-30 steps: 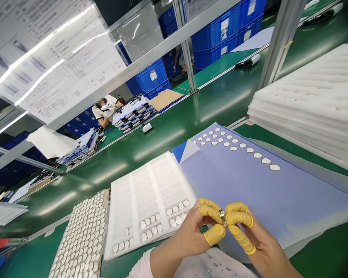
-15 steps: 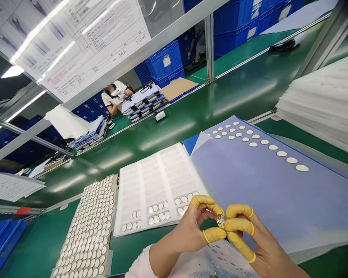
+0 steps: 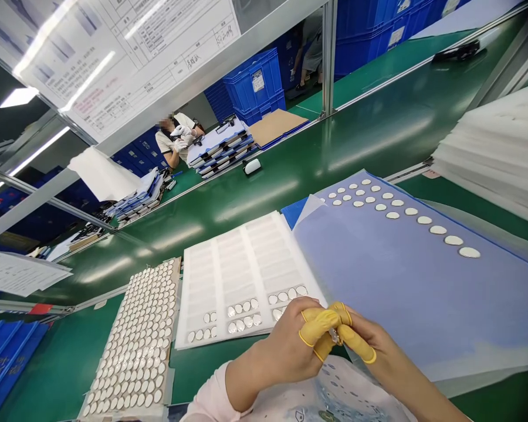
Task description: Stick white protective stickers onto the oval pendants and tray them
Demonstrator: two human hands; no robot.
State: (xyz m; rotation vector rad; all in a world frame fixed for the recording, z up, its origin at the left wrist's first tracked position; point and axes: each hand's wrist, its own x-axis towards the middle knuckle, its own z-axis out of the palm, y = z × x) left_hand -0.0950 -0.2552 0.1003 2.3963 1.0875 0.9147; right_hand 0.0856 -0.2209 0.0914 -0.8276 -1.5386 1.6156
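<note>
In front of my chest, my left hand and my right hand are closed together, yellow finger cots on their fingertips. Between them they pinch a small shiny metal piece. Most of it is hidden by the fingers, so its kind cannot be made out. Just left of my hands lies a white pocketed tray sheet with several pale round discs in its near pockets. Beyond my right hand a bluish translucent sheet carries rows of similar discs along its far edge.
A board packed with white discs stands at the left on the green bench. White foam sheets are piled at the right. Blue trays sit at far left. Past the metal frame, a co-worker sits by stacked clipboards.
My hands have drawn closer, their fingers now overlapping around the small metal piece and covering more of it. The camera view has shifted slightly.
</note>
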